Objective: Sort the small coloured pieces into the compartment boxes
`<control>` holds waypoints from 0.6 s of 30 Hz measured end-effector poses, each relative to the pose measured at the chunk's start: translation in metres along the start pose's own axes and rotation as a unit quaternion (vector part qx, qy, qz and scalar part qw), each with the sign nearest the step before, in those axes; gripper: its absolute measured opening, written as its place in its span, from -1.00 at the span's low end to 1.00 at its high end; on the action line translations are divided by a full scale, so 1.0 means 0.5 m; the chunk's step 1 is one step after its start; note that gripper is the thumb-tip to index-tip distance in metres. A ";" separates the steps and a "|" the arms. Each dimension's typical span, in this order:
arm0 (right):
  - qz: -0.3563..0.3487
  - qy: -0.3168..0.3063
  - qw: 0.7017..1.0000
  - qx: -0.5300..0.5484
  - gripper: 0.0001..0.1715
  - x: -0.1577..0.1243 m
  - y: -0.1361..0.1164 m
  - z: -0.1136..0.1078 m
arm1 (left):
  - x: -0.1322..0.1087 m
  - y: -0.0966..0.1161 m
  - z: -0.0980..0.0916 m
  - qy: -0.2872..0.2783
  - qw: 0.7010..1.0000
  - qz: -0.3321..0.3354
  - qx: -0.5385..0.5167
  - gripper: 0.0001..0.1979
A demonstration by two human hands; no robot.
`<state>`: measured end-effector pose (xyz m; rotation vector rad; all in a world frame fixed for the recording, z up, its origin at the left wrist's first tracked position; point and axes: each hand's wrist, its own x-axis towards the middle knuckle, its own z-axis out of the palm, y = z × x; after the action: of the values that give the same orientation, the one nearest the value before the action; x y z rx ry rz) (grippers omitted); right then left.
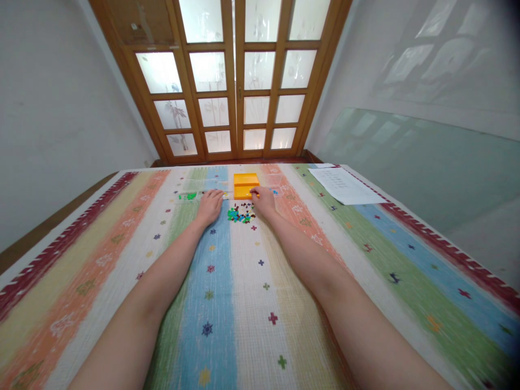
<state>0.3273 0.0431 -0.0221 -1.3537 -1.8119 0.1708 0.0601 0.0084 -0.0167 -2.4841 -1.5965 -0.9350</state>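
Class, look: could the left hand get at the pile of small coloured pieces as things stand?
Probably yes. The left hand rests on the cloth beside the pile of small coloured pieces, with nothing between them; the right hand sits on the pile's other side.

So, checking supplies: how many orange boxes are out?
1. The orange box sits past the pile of small coloured pieces, by the right hand; none seems hidden.

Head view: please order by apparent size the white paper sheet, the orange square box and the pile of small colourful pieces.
1. white paper sheet
2. orange square box and pile of small colourful pieces: alike, unranked.
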 end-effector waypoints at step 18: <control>0.001 -0.012 1.000 -0.003 -0.68 0.001 -0.003 -0.003 | -0.002 -0.014 0.008 0.016 1.000 -0.026 0.008 -0.55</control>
<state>0.3274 0.0422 -0.0200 -1.3620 -1.8320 0.1836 0.0558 0.0122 -0.0223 -2.4159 -1.6583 -0.9611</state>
